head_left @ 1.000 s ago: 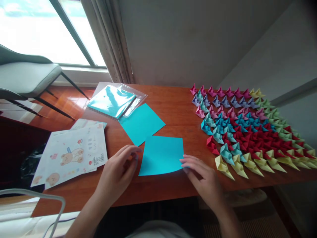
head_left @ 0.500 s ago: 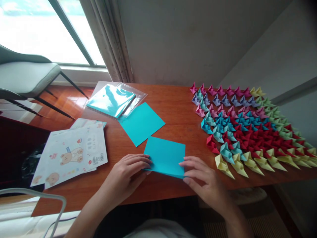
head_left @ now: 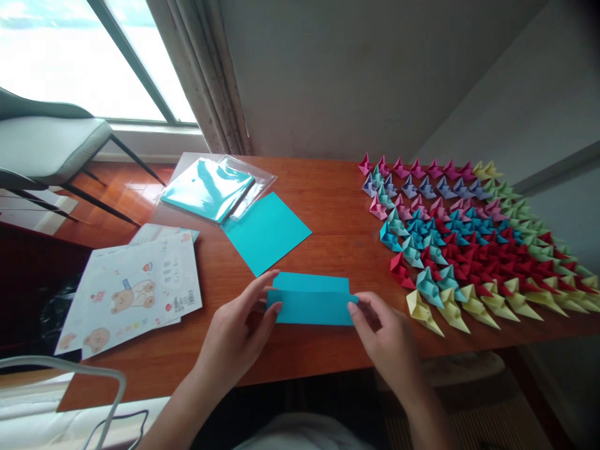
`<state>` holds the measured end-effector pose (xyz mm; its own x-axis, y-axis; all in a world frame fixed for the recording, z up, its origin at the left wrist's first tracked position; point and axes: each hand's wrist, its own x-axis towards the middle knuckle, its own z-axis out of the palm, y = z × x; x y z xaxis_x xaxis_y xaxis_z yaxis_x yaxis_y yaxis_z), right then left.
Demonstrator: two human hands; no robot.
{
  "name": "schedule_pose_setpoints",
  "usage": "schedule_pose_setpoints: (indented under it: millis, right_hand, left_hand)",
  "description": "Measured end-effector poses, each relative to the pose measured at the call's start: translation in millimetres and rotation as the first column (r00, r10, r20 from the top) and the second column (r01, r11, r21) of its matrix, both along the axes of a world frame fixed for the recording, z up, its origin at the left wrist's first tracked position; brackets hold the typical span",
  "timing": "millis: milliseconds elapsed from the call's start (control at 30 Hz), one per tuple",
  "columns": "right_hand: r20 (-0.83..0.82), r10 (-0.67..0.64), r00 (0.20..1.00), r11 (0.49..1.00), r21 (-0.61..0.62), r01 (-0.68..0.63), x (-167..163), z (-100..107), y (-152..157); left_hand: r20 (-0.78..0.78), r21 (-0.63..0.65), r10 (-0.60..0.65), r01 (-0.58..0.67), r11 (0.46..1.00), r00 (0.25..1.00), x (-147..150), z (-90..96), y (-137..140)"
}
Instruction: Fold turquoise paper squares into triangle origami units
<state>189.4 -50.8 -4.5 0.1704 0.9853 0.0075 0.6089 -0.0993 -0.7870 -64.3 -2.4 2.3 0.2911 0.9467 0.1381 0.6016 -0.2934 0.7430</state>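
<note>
A blue sheet of origami paper (head_left: 313, 310) lies near the table's front edge, its near side lifted and bent over toward the far side. Its far strip still shows flat behind the raised edge. My left hand (head_left: 241, 328) pinches the left end of that edge between thumb and fingers. At the right end, my right hand (head_left: 382, 325) grips the same edge, thumb on top. Just beyond lies a second blue sheet (head_left: 269, 232), flat and turned cornerwise, partly under a clear plastic packet of blue paper (head_left: 209, 187).
Rows of folded paper boats (head_left: 473, 237) in several colours cover the table's right side. Printed bear-pattern sheets (head_left: 140, 294) lie at the left. A chair (head_left: 56, 144) stands by the window, and a white curved tube (head_left: 70, 369) crosses the lower left.
The paper's near edge has been raised and folded over away from me. Both hands have turned, with thumbs now on top of the fold. The view has shifted slightly.
</note>
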Motion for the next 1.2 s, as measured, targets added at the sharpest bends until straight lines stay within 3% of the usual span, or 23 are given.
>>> schedule_pose_setpoints:
  millis: [67,133,233,300,500,700,933,1200]
  right_hand:
    - [0.024,-0.015,1.000,1.000,0.003,0.015,-1.3,-3.4,3.2]
    - [0.056,-0.015,0.998,1.000,0.007,0.015,-1.9,-5.1,6.0]
    - [0.100,-0.012,0.995,1.000,0.006,0.011,-2.1,-4.8,9.1]
    - [0.114,-0.016,0.993,1.000,0.005,0.016,-2.1,-3.7,10.4]
    - [0.127,-0.014,0.992,1.000,-0.008,0.015,-3.9,-1.1,12.3]
    - [0.199,0.007,0.980,1.000,0.023,-0.012,-1.7,-2.2,13.6]
    - [0.448,0.063,0.892,0.985,0.117,-0.128,2.2,-1.7,23.0]
    - [0.575,0.232,0.785,0.965,-0.032,-0.261,-2.2,4.5,37.6]
  left_hand:
    - [-0.042,0.119,0.034,-0.029,0.992,0.999,5.4,1.9,-3.1]
    - [-0.153,0.321,0.087,-0.034,0.946,0.984,13.5,6.4,-10.4]
    - [-0.296,0.439,0.000,0.136,0.888,0.955,28.4,15.4,-28.4]
    - [-0.363,0.444,-0.073,0.241,0.863,0.929,37.4,20.5,-40.6]
    - [-0.422,0.446,-0.128,0.329,0.832,0.898,51.7,20.4,-53.0]
    - [-0.465,0.319,-0.139,0.311,0.895,0.874,58.2,-1.7,-45.8]
    - [-0.463,0.273,-0.172,0.324,0.906,0.870,57.8,-14.3,-37.1]
    - [-0.523,0.263,-0.171,0.349,0.899,0.835,58.8,-13.0,-34.2]
